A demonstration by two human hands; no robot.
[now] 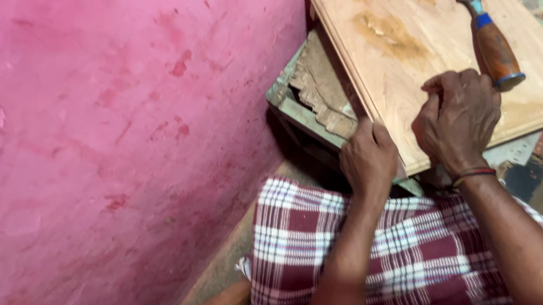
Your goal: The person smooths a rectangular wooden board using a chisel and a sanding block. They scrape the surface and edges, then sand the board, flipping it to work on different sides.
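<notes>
A pale wooden board (443,56), rectangular with a shallow bevelled edge and a few darker amber patches on its face, lies tilted across an old carved wooden block (320,92) with flaking green paint, close against a pink wall (89,125). The left hand (369,158) sits at the board's near corner, fingers curled down over the edge so that it grips the wood there; the knuckles face the camera and the fingertips are hidden underneath. The right hand (457,119) rests on the board's face just beside the left, closed into a loose fist with the fingers folded in (whether anything small is pinched inside it cannot be told from this angle). A thin red and dark thread band (475,174) circles the right wrist. Just beyond the right hand's knuckles lies a chisel (492,42) with a reddish-brown wooden handle, blue bands at both ends of the handle, and a metal blade running out of the top of the view; it rests on the board and appears to lie free of the hand, though the two are very near. Below the board, a maroon and white checked cloth (384,262) covers the person's lap, and both forearms reach forward over it.
</notes>
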